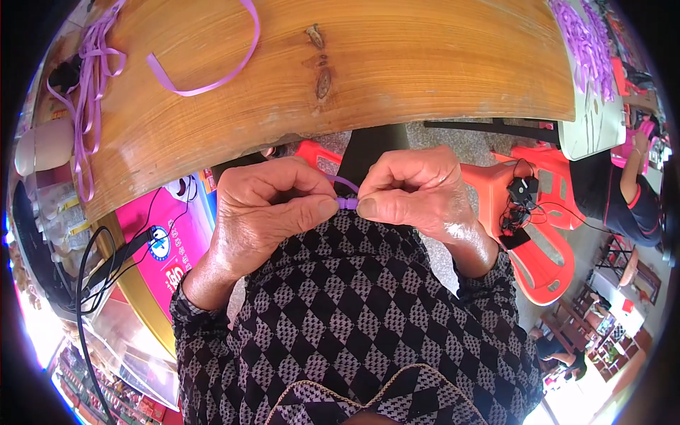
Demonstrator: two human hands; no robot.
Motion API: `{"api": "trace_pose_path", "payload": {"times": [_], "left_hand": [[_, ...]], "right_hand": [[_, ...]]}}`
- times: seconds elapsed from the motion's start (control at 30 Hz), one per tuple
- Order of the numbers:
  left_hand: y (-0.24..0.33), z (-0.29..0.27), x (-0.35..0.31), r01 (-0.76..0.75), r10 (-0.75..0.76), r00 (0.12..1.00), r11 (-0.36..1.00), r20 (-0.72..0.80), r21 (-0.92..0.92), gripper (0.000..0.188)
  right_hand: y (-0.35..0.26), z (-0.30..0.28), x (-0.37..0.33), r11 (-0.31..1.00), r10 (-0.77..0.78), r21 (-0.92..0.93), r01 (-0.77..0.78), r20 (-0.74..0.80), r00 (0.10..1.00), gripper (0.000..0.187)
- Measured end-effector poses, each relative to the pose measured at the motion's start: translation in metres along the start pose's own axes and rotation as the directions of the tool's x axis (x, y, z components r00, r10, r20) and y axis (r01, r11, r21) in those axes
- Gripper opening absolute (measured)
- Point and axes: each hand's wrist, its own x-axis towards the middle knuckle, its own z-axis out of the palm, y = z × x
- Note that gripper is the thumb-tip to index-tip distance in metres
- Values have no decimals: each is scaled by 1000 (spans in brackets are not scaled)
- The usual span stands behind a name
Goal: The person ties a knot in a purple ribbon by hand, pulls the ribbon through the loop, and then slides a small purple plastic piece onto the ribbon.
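Head view shows the left hand point(258, 211) and the right hand point(419, 193) each pinching, thumb against forefinger, a purple ribbon point(347, 203) held between them, just off the near edge of the bench point(439, 64); a curved lilac strip point(193, 92) lies on the bench, with ribbon strands point(93, 52) at its left end
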Motion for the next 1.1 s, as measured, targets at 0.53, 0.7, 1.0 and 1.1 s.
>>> {"api": "trace_pose_path", "payload": {"times": [0.53, 0.7, 1.0, 1.1], "left_hand": [[-5, 13, -6, 10, -30, 994, 982, -108, -186, 13], [-7, 16, -7, -6, -21, 988, 986, -155, -166, 15], [-17, 24, -8, -69, 6, 971, 963, -237, -261, 15], [-16, 24, -10, -37, -31, 969, 963, -247, -268, 15]], "right_hand": [[11, 11, -5, 967, -162, -205, 151, -40, 986, 10], [15, 15, -2, 881, -309, -389, 268, -46, 950, 11], [21, 20, 3, 767, -509, -461, 445, -16, 861, 14], [22, 20, 3, 780, -488, -458, 426, -18, 873, 14]]}}
